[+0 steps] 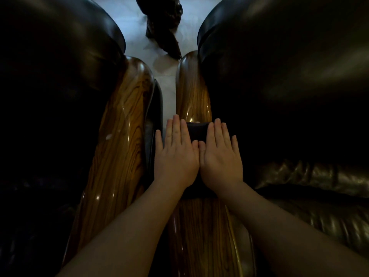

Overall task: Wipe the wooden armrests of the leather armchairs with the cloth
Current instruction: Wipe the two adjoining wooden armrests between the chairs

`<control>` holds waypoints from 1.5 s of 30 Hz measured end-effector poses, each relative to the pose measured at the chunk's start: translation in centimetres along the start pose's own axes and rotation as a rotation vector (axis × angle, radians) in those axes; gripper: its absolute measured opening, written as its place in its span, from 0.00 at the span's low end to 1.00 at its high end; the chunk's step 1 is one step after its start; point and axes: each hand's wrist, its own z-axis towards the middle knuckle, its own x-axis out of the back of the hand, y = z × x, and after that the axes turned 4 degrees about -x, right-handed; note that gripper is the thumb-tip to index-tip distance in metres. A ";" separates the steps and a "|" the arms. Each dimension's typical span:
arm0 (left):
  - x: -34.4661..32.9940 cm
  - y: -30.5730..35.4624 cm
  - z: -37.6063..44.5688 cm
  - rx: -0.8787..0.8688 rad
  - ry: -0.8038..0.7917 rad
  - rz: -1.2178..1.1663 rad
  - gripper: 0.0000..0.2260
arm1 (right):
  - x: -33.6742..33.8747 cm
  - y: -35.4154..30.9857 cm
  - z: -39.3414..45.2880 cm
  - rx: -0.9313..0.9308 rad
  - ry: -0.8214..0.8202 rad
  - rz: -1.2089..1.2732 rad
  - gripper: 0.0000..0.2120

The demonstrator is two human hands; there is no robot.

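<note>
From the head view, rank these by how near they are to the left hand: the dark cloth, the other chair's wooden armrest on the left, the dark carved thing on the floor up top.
1. Dark cloth: directly under the left hand, touching.
2. Left chair's wooden armrest: beside the hand, across the narrow gap.
3. Dark carved object: farthest, on the pale floor beyond both armrests.

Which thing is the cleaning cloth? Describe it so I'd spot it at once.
Find the two glossy wooden armrests running side by side; take the right armrest. Both hands, left hand and right hand, press flat on the cloth, the only soft, matte black patch on shiny wood.
</note>
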 end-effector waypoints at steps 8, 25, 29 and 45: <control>0.1 -1.2 5.6 0.016 -0.030 -0.025 0.28 | 0.5 -1.0 5.6 -0.009 -0.006 0.006 0.28; 0.9 -1.4 7.5 0.046 -0.120 -0.159 0.27 | 1.1 -1.7 7.3 -0.004 -0.038 0.063 0.27; 0.5 -1.2 5.5 0.040 -0.102 -0.190 0.27 | 0.9 -1.3 5.3 0.023 -0.052 0.024 0.27; -1.2 0.9 -7.0 0.051 0.043 -0.132 0.27 | -0.4 0.3 -6.3 0.054 -0.018 0.061 0.28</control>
